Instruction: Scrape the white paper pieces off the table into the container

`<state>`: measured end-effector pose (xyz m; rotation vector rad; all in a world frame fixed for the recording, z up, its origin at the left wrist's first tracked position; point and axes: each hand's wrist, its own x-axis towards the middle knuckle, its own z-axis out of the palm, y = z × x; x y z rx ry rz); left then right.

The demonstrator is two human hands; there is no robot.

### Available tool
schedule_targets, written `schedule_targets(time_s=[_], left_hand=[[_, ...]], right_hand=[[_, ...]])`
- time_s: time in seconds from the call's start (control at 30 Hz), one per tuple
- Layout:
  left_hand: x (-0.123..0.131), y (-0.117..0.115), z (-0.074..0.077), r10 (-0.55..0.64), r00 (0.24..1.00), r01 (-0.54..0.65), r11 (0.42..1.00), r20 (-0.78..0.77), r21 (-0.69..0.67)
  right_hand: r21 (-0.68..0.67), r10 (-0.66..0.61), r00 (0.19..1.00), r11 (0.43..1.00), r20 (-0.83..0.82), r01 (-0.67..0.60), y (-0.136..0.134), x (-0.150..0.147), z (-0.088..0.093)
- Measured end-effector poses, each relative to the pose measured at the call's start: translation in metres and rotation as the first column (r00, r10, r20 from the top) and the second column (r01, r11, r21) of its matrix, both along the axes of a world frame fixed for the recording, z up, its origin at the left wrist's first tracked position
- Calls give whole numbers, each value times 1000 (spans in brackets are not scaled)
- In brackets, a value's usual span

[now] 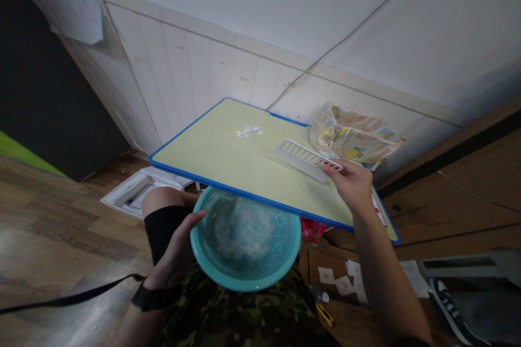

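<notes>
White slotted plate (pixel 301 164) is held over the right part of the tabletop (pixel 203 143), and one end is blurry, so I can't tell if it touches down. The right grip (pixel 353 181) pinches the plate at the end nearest the tabletop's right side. The left grip (pixel 181 244) has its thumb hooked over the rim of a blue-green basket (pixel 246 283), and its other fingers are mostly hidden. That basket sits just under the tabletop's near edge, with clear bits (pixel 244 227) inside. Small white bits (pixel 244 133) lie toward the tabletop's far side, and a cloth bag (pixel 354 138) is by its far right corner. I think slow, soft moves with the plate would be best, and the basket should be level so nothing light tips out
</notes>
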<state>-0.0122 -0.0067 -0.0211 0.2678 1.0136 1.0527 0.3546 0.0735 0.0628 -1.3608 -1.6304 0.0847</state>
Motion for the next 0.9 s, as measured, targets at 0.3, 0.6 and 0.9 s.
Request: schedule_targets(time_s=[0.3,0.6,0.9], left_hand=[[3,0,9,4,999,1,995,47,-99],[1,-1,4,-24,998,27,999,58,-43],[4,-2,9,-11,1000,11,1000,16,-7]], right_hand=[[-62,-22,997,998,70,27,41,-3,-7],[-118,96,994,989,57,-89,-8,-5,-3],[-76,102,995,992,22,-100,-20,-8,0]])
